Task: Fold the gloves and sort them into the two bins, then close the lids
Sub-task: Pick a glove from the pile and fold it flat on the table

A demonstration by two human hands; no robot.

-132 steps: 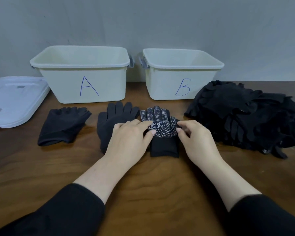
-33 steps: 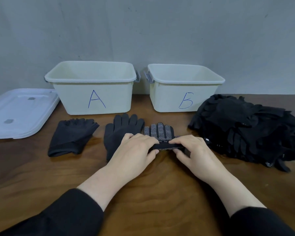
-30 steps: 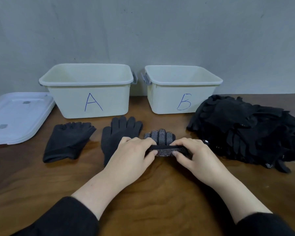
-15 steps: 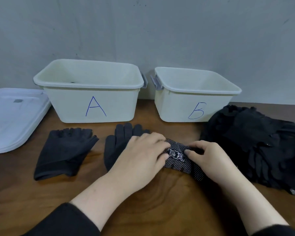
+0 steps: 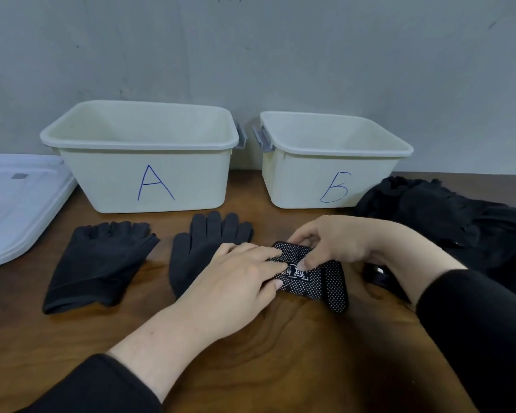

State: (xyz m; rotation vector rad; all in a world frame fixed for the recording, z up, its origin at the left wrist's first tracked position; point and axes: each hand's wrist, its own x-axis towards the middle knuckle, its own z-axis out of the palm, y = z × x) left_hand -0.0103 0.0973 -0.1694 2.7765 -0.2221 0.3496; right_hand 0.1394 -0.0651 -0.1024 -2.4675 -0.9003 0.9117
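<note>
My left hand [image 5: 239, 275] covers part of the dotted glove [image 5: 313, 278] and part of the plain dark glove [image 5: 209, 242] beside it. My right hand [image 5: 343, 242] hides the dotted glove's far edge. The white mark on that glove is too blurry to read. The picture's edges cut off the white lid [image 5: 15, 204] on the left and the glove pile [image 5: 459, 222] on the right.

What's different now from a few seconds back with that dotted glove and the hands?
The dotted glove, flat with fingers out before, has been folded over into a short bundle. The left hand has gone from touching it to pressing it flat; the right hand now has a grip on its far edge. The fingerless glove, plain glove, bin A, bin B, lid and glove pile stayed put.
</note>
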